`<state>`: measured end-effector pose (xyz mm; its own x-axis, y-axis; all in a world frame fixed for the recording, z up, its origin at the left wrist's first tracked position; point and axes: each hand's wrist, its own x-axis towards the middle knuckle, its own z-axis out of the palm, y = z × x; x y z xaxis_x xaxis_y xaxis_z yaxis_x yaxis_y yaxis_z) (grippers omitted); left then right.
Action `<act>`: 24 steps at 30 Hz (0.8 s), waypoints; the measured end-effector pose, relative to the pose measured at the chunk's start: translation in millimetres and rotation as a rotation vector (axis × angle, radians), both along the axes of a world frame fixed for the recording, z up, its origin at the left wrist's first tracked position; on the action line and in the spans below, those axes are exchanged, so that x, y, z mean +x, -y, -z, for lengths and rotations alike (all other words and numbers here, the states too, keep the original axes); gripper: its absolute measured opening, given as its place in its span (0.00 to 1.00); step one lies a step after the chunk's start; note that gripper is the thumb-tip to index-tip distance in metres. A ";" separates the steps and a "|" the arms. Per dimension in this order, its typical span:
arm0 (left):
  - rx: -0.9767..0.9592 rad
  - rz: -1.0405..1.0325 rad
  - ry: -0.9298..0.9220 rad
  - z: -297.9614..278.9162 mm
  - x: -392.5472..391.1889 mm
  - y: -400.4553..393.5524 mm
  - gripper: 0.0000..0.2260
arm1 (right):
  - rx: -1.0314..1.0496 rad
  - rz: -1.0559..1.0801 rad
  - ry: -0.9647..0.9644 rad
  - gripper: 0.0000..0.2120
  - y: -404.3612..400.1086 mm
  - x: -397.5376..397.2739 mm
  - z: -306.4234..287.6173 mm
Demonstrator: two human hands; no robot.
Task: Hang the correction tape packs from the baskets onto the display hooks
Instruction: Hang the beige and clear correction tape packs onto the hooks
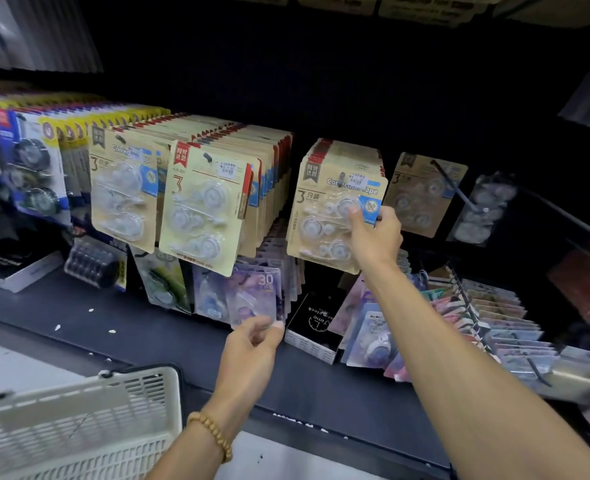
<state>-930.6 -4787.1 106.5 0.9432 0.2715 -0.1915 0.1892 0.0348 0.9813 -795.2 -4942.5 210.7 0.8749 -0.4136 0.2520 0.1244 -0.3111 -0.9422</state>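
right hand point(373, 233): reaching up to the far display, thumb and fingers pinching the right edge of the front correction tape pack point(335, 213), a tan card with three clear dispensers

that pack: already on its hook point(342, 175), front of a short stack, right of the two packed rows

packed rows point(196, 188): same tan cards, jammed tight on their hooks, left of the held pack

left hand point(255, 344): lower down, fingers loosely curled, thumb and fingertips touching the bottom edge of a purple pack point(255, 296). Honestly can't tell if it's actually gripping it

bracelet point(213, 434): wooden beads on the left wrist

basket point(78, 424): white plastic, near left corner, looks tipped on its side

bare hook point(456, 187): sticks out right of the held pack
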 end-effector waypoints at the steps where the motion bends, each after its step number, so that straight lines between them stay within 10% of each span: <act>1: 0.002 0.011 -0.002 -0.1 1.0 3.0 0.04 | -0.006 -0.003 -0.012 0.10 1.2 2.0 -0.4; 24: 0.227 0.665 -0.060 22.6 -93.4 188.8 0.07 | 0.153 0.353 -0.274 0.09 259.0 -290.8 118.6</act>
